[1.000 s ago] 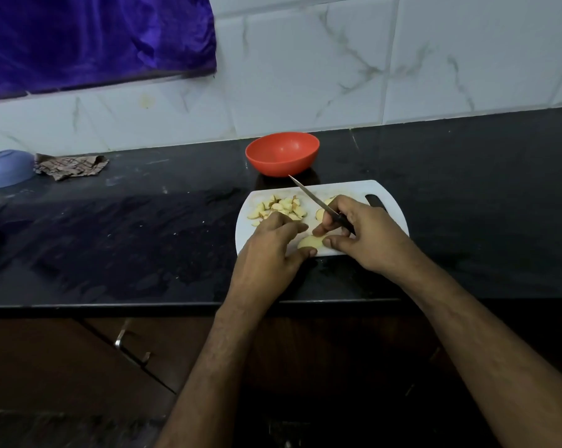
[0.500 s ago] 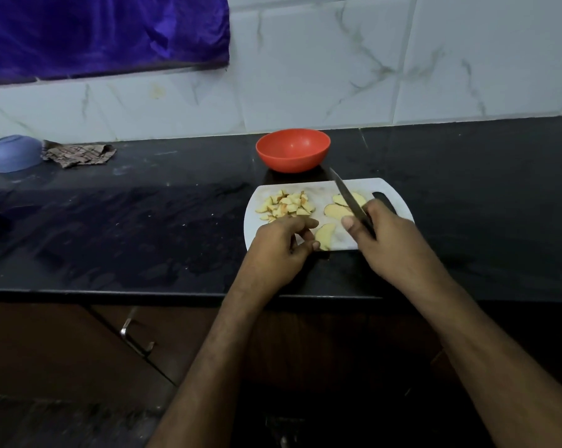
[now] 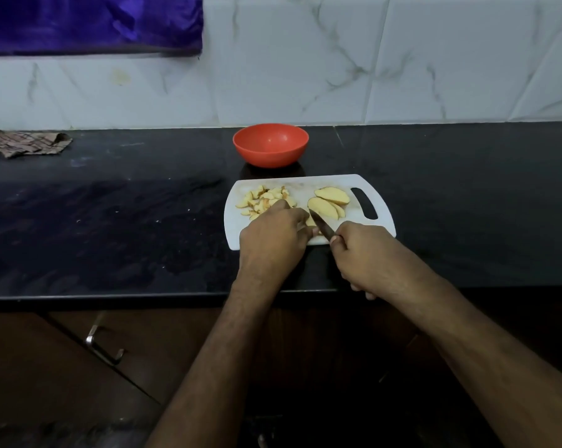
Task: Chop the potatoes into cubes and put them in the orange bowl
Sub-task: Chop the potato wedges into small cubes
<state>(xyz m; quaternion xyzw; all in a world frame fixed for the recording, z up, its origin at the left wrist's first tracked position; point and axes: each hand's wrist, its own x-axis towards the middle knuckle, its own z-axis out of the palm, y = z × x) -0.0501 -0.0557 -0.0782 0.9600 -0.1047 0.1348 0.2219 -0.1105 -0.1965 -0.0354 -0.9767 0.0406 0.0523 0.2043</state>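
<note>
Black stone counter [image 3: 111, 221] ran along a white marble-patterned tiled wall [image 3: 337, 69], with purple cloth [image 3: 88, 24] hanging at the wall's upper left. White cutting board [image 3: 334, 184] lay near the counter's front edge, handle slot toward the right. Orange bowl [image 3: 270, 144] stood just behind the board's back edge, apart from it, nothing visible inside. Pile of small potato pieces [image 3: 263, 200] sat on the board's left half; larger potato slices [image 3: 329, 202] lay overlapping on the right half, near the handle slot. Left hand [image 3: 273, 240] was at the board's front edge with fingers curled down over a potato piece [image 3: 310, 221], mostly hidden beneath them. Right hand [image 3: 367, 253] was closed round the handle of a knife [image 3: 321, 224]; the handle itself was hidden, and the blade angled up and left from the fist, tip beside the left fingers and at the held piece. Whether the blade was in the potato could not be told. Crumpled checked rag [image 3: 24, 143] lay at the counter's back left. Brown cabinet fronts with a metal handle [image 3: 103, 345] showed below the counter edge.
</note>
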